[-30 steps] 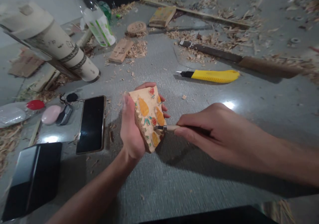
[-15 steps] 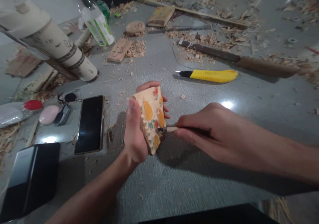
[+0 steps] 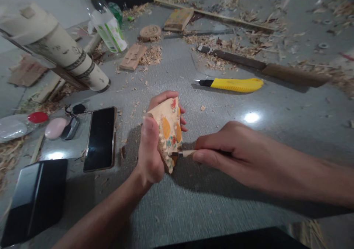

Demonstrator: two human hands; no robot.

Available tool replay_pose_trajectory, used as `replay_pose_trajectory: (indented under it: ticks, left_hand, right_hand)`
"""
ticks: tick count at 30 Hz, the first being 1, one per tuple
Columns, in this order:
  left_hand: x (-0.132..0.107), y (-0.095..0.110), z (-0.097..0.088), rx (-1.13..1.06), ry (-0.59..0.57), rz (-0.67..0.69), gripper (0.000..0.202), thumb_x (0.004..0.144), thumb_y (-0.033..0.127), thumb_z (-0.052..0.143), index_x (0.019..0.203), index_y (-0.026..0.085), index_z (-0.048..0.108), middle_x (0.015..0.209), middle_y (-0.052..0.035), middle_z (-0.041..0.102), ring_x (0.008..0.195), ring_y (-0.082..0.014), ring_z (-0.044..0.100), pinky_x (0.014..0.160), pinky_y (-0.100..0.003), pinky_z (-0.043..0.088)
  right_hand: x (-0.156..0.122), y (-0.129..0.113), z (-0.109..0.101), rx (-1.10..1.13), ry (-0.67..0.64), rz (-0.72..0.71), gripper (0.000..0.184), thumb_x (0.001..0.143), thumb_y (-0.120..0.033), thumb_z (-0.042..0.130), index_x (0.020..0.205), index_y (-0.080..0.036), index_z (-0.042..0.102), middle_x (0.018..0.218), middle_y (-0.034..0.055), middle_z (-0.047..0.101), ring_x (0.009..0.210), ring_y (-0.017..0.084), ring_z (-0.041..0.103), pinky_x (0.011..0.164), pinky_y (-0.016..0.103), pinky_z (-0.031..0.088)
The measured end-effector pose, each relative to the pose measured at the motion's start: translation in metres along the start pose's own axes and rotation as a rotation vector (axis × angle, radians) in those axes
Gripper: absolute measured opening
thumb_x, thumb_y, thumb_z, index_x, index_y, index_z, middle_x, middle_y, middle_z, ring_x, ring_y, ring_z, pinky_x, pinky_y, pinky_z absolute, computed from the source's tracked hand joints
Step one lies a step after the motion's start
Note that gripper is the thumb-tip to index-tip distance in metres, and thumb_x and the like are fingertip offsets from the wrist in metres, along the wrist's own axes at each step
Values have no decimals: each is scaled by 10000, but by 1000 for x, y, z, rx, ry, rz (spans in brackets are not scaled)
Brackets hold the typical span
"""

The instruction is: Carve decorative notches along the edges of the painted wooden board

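Observation:
My left hand (image 3: 149, 145) is wrapped round a small wooden block (image 3: 168, 131) painted with orange, red and green shapes, held upright just above the grey table (image 3: 249, 190). My right hand (image 3: 229, 151) pinches a thin carving tool (image 3: 184, 153) with a pale wooden handle and a metal tip. The tip touches the lower edge of the block, close to my left thumb.
A yellow utility knife (image 3: 232, 84) lies behind my hands, with a long wooden-handled blade (image 3: 262, 66) farther back. A phone (image 3: 101, 138), a black box (image 3: 33, 199), a cream tumbler (image 3: 63, 53), a bottle (image 3: 106, 20), small wood pieces (image 3: 134, 56) and shavings sit at left and back.
My left hand has turned the block more edge-on. The tool tip has dropped from the block's middle face to its lower edge, and my right hand has moved slightly down.

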State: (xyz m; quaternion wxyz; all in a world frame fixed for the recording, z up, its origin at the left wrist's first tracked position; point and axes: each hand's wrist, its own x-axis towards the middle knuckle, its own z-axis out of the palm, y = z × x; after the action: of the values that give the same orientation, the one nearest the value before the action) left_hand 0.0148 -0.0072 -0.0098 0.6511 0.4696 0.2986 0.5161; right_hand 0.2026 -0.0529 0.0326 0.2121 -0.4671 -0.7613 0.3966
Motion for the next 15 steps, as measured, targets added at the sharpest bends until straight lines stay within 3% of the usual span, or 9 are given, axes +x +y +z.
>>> replay_pose_trajectory:
  ticks: [3, 8, 15]
  left_hand:
    - [1, 0, -1, -19, 13, 10, 641, 1028, 788, 513, 1294, 235, 701, 1067, -90, 662, 890, -244, 647, 771, -359, 574]
    - [7, 4, -2, -97, 47, -56, 684, 948, 830, 628, 1242, 216, 695, 1000, -74, 665, 815, -239, 671, 710, -367, 608]
    - [7, 4, 0, -105, 57, -57, 690, 911, 840, 678, 1218, 222, 703, 976, -66, 671, 804, -236, 674, 696, -361, 616]
  right_hand:
    - [4, 0, -1, 94, -18, 69, 470, 1128, -399, 567, 711, -193, 636, 572, -72, 519, 502, 53, 419, 476, 220, 295]
    - [5, 4, -1, -44, 70, 57, 472, 1109, -399, 569, 687, -191, 607, 563, -68, 516, 498, 54, 373, 472, 245, 254]
    - [3, 4, 1, -72, 55, 105, 485, 1125, -433, 545, 709, -196, 623, 566, -59, 505, 511, 72, 357, 501, 266, 256]
